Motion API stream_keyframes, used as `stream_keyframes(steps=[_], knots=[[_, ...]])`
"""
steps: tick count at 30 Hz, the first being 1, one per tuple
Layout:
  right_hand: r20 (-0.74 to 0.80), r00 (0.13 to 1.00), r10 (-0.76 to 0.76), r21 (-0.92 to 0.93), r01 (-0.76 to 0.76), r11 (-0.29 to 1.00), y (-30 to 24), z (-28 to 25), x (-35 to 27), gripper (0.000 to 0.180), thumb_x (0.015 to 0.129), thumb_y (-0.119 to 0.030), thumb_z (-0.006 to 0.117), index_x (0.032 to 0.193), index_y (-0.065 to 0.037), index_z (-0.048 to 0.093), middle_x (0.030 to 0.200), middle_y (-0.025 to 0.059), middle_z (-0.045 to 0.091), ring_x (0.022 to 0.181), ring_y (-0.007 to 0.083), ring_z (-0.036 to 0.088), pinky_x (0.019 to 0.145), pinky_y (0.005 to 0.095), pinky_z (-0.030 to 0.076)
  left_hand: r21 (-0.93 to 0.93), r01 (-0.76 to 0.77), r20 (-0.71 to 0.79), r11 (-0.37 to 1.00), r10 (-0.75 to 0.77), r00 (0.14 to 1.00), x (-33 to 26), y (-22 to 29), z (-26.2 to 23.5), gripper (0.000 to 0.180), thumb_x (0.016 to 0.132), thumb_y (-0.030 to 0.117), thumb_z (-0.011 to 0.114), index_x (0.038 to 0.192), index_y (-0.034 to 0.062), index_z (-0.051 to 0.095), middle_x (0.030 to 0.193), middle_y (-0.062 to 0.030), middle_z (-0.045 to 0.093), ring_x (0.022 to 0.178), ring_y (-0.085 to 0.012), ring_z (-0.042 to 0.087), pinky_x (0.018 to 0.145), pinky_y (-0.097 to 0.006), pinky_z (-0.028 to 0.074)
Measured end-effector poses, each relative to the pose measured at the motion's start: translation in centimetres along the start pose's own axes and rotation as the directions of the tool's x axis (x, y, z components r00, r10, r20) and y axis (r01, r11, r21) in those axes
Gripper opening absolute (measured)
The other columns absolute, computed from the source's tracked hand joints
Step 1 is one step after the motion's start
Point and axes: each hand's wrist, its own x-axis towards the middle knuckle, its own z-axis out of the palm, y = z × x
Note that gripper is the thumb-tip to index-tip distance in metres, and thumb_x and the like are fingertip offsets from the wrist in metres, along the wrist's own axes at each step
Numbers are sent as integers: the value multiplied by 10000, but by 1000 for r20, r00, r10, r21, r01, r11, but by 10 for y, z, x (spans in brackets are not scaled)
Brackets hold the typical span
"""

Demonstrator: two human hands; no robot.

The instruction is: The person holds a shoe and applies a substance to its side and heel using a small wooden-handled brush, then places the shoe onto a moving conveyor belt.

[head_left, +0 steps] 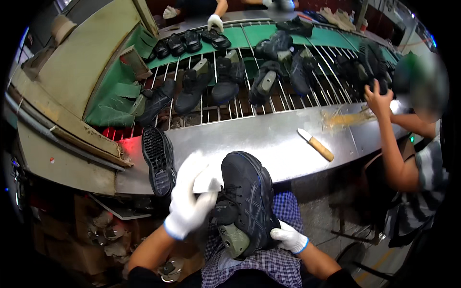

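Observation:
My right hand (290, 237), in a white knit glove with a blue cuff, grips the heel of a black lace-up sports shoe (245, 197). The shoe stands toe-up above my lap, with a grey-green last (234, 241) in its opening. My left hand (188, 201), gloved the same way, is raised just left of the shoe's laces. Its fingers stretch upward and the thumb is apart; motion blurs them a little. Beside that hand, a black sole (158, 161) lies tread-up over the edge of the metal bench (249, 129).
A wooden-handled knife (316, 145) lies on the bench at right. Beyond, lasted black shoes (225, 81) stand on a rack of metal rods (285, 101), with more shoes on a green belt (235, 38). At right a co-worker holds a shoe (372, 60); gloved co-workers work at the far side.

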Motion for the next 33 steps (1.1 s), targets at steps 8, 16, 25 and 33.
stream_keyframes(steps=[8,16,25,33], knots=[[-154,986,-66,-862,-102,497,-107,22,27,647,1064,-466,656,1452,33,519,1221,185,708,1032,240,709,927,388,592,-228,444,-61,867,-467,882,53,-61,56,284,976,103,734,1236,-12,732,1212,-97,747,1144,-157,676,1057,-305,512],[-33,895,445,-775,-304,554,-160,12,68,679,1076,-608,568,1258,44,624,969,110,699,710,160,693,672,285,630,-328,471,-147,819,-537,831,49,-61,63,264,946,120,730,1164,-26,758,1130,-134,780,1094,-206,730,1015,-334,554],[-203,940,273,-835,-311,453,-145,36,67,686,1064,-554,590,1324,78,650,1049,152,752,962,210,723,867,358,602,-439,469,-169,766,-583,794,36,-72,59,259,981,72,686,1211,-36,737,1191,-118,758,1147,-179,697,1047,-323,529],[9,996,85,38,-85,996,-20,-7,7,884,965,-203,697,1693,2,240,1628,141,508,1448,241,524,1237,408,392,-359,441,-243,822,-539,807,59,-85,60,316,1057,189,665,1272,-38,714,1232,-129,748,1098,-172,690,1027,-304,515]])
